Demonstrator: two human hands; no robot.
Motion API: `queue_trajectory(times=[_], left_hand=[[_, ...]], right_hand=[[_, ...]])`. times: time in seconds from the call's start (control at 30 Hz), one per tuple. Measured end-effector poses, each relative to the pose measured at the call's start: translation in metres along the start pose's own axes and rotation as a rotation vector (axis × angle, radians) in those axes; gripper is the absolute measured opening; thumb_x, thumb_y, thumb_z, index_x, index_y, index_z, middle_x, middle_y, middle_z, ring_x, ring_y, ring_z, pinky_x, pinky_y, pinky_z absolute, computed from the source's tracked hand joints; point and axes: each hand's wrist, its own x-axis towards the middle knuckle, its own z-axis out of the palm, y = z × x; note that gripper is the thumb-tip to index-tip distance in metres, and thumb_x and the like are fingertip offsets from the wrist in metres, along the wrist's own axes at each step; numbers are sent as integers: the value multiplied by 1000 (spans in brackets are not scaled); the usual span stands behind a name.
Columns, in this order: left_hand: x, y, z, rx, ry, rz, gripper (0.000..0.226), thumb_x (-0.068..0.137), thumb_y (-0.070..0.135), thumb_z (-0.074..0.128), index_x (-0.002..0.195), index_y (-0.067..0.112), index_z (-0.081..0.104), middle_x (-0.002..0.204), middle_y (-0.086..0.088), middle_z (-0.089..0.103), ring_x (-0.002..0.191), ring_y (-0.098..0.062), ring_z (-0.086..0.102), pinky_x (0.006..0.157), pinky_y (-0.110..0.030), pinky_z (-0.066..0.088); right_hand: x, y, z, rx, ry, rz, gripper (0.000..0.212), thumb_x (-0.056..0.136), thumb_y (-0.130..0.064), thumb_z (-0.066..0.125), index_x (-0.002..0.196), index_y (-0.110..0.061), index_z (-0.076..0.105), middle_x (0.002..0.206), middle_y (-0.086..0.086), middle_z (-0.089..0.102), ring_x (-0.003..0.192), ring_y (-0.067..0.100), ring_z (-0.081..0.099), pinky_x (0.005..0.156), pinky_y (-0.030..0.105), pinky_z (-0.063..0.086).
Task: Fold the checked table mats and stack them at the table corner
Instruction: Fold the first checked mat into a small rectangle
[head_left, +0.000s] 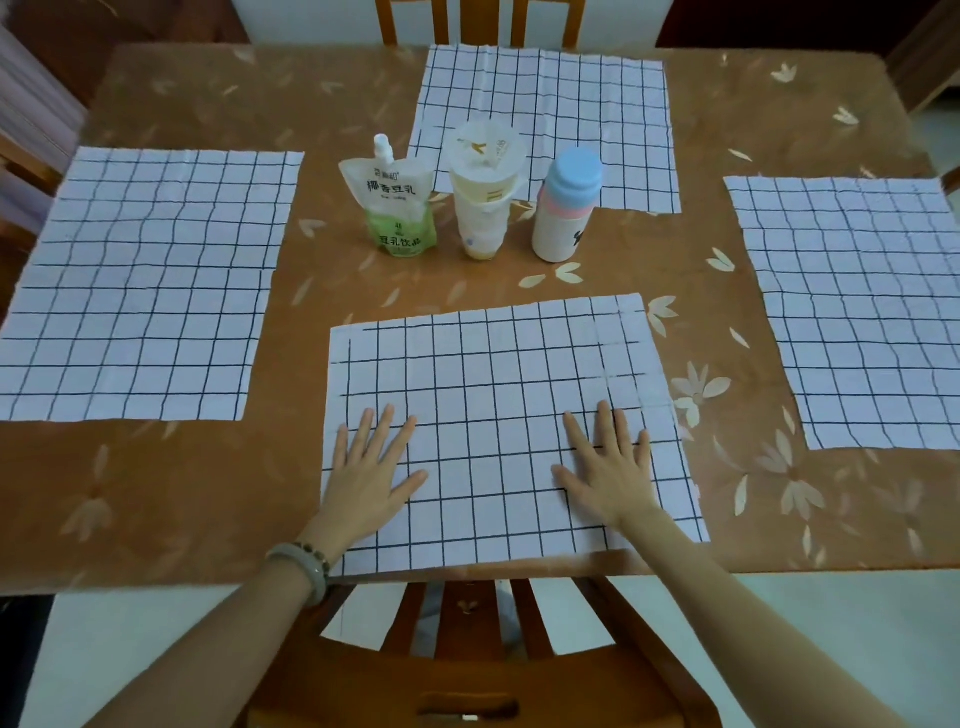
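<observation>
— What lies under your hands?

— My left hand (370, 477) and right hand (608, 470) press flat, fingers spread, grasping nothing, on the near checked mat (498, 395).

— And the other mats?

— One lies unfolded well left of my left hand (150, 280), one far beyond both hands (545, 109) past the soy milk pouch (395, 205), plastic cup (483, 192) and bottle (566, 208), one well right (857, 312).

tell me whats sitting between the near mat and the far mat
In the head view, three containers stand between the near mat and the far mat: a spouted drink pouch, a lidded cup and a blue-capped bottle.
</observation>
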Motion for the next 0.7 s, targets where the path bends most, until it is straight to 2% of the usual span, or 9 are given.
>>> queue_trajectory(times=[0.1,0.27,0.33,0.37,0.43,0.5,0.6,0.7], left_hand=[[8,-14,-5,10,-13,31,74,88,75,7,150,38,-12,159,2,-17,145,-20,-22,116,-50,-12],[20,-26,-16,27,-39,56,76,85,77,0,148,39,-18,157,3,-25,143,-19,-29,115,-50,-15],[21,-26,-18,13,-34,58,76,86,77,1,149,37,-16,157,2,-24,143,-20,-27,115,-49,-15],[21,-25,-19,2,-17,63,76,87,76,2,150,35,-13,158,1,-21,144,-19,-24,115,-49,-15],[23,-29,-26,-1,13,97,75,90,72,5,152,31,-7,160,-1,-13,146,-19,-19,117,-46,-12],[33,-36,-41,-23,49,110,72,93,67,7,153,27,-1,160,-2,-8,147,-18,-16,119,-42,-9],[63,-50,-71,-88,81,30,65,99,54,21,153,21,7,160,1,-5,147,-16,-12,120,-40,0],[97,-60,-98,-189,115,-47,56,101,38,36,151,13,24,160,-6,11,148,-22,6,117,-43,13]], right_hand=[[-2,-10,3,1,10,22,81,75,-74,3,147,-41,-13,156,12,-22,143,32,-22,111,57,-12],[4,-19,-2,-2,10,25,81,75,-75,4,148,-40,-9,158,11,-16,144,32,-17,112,57,-7],[4,-19,-7,29,59,19,78,78,-73,8,149,-40,4,159,11,-4,146,33,-6,113,54,0],[4,-18,-12,61,146,9,75,81,-70,14,148,-37,17,158,13,9,145,34,6,113,54,9],[10,-13,-23,167,371,-32,61,87,-57,31,136,-25,47,145,16,40,132,37,36,102,51,28],[29,-1,-37,259,540,-65,45,88,-40,43,120,-14,62,130,19,53,117,39,49,94,47,35],[72,17,-64,306,639,-67,27,84,-13,55,106,-4,68,118,25,58,106,44,54,89,50,42],[110,25,-90,345,596,-39,26,86,2,52,108,1,67,122,26,54,112,43,51,89,51,47]])
